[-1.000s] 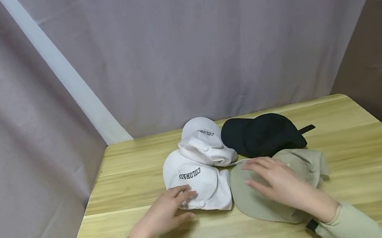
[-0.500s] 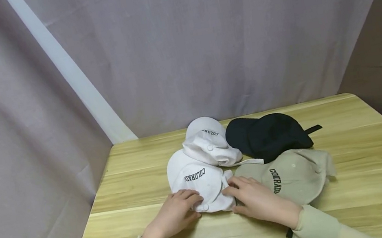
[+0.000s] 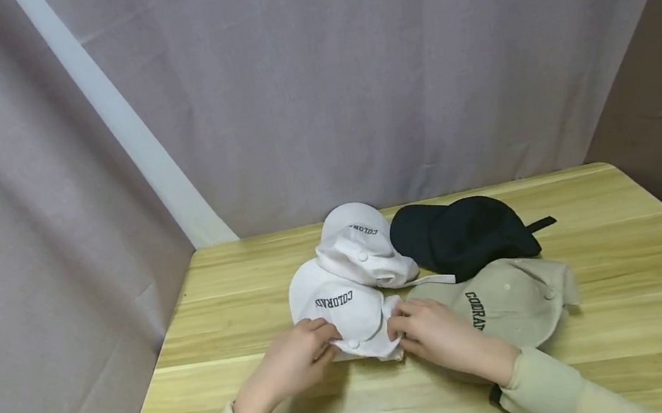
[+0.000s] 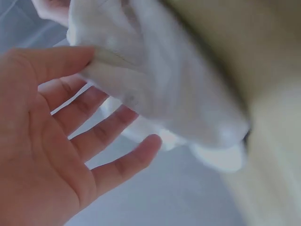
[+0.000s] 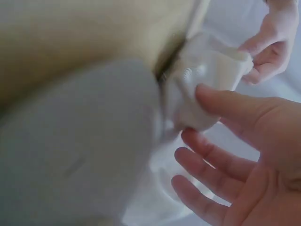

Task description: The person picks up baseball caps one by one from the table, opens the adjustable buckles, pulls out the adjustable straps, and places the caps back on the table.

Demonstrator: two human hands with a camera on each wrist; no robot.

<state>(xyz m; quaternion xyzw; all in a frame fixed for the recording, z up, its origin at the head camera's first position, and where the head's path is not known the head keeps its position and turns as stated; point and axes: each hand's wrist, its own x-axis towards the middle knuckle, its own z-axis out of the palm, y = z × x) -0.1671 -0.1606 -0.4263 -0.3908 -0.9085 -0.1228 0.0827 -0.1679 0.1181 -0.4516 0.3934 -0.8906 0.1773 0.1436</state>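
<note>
In the head view the nearer white cap [image 3: 347, 315], lettered in dark print, lies with its brim to the far left and its near edge lifted a little off the table. My left hand [image 3: 293, 362] pinches that edge on the left; in the left wrist view the thumb [image 4: 66, 63] lies on the fabric with the fingers beneath. At the other side of the edge my right hand [image 3: 447, 335] pinches the cap, its thumb [image 5: 230, 103] on the cloth in the right wrist view. The right forearm passes over part of a beige cap [image 3: 518, 300].
A second white cap [image 3: 363, 248] touches the held one from behind. To its right lies a black cap [image 3: 470, 232] with a loose strap. The wooden table [image 3: 217, 302] ends at a grey curtain [image 3: 350, 75].
My right hand has come left from over the beige cap to the near white cap. Both hands now grip its near edge, which has risen slightly.
</note>
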